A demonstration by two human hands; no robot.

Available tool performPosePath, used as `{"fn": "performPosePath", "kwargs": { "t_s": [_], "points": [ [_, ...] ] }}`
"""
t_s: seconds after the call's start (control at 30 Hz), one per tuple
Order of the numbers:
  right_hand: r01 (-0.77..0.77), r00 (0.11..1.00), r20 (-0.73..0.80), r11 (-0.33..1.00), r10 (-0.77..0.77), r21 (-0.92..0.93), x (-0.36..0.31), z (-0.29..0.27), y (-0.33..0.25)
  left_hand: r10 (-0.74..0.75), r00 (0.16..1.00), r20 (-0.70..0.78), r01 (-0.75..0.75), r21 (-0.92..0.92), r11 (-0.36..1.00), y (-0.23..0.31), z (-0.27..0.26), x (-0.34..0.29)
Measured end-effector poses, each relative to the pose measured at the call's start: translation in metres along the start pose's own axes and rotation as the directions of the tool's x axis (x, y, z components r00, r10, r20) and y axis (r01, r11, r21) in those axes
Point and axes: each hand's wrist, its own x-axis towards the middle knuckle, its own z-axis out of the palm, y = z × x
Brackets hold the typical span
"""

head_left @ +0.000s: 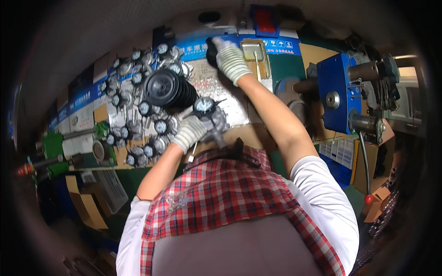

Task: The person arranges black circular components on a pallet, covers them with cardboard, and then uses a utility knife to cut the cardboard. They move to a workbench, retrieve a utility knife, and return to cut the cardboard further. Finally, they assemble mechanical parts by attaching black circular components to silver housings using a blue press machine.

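Note:
My left hand, in a striped white knit glove, grips a silvery cast metal assembly close to my apron. On top of it sits a black-rimmed round piece with a pale face. My right hand, gloved alike, is stretched to the far side of the bench. Its fingers are at a dark black part and seem closed on it; blur hides its shape. Between the arms lies a shiny silver sheet. A stack of black ribbed discs leans left of it.
Several similar metal assemblies crowd the bench's left side. A shallow metal tray with a pale stick stands beyond my right wrist. To the right is a blue press with a red-knobbed lever; a green clamp tool sits far left.

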Motion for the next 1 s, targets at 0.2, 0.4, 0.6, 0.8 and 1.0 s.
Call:
{"fn": "performPosePath", "kwargs": {
  "t_s": [0.2, 0.4, 0.6, 0.8, 1.0],
  "points": [
    [-0.368, 0.812, 0.447, -0.266, 0.375, 0.891, -0.105, -0.150, -0.054, -0.083, 0.763, -0.641, 0.102, -0.008, 0.995, 0.040, -0.007, -0.006],
    [-0.454, 0.879, 0.336, 0.376, 0.338, 0.808, -0.176, -0.192, -0.074, 0.143, 0.696, -0.703, -0.094, 0.109, 0.990, 0.085, -0.002, -0.001],
    [-0.403, 0.910, 0.243, 0.580, 0.336, 0.708, -0.214, -0.222, -0.056, 0.073, 0.665, -0.744, -0.331, -0.205, 0.921, 0.118, 0.039, 0.016],
    [-0.373, 0.904, 0.148, 0.572, 0.401, 0.730, -0.245, -0.237, -0.019, 0.272, 0.574, -0.772, -0.362, 0.059, 0.930, 0.176, 0.052, 0.020],
    [-0.468, 0.870, 0.236, 0.573, 0.433, 0.672, -0.268, -0.253, 0.016, 0.214, 0.749, -0.627, -0.410, -0.186, 0.893, 0.218, 0.064, 0.027]
  ]
}}
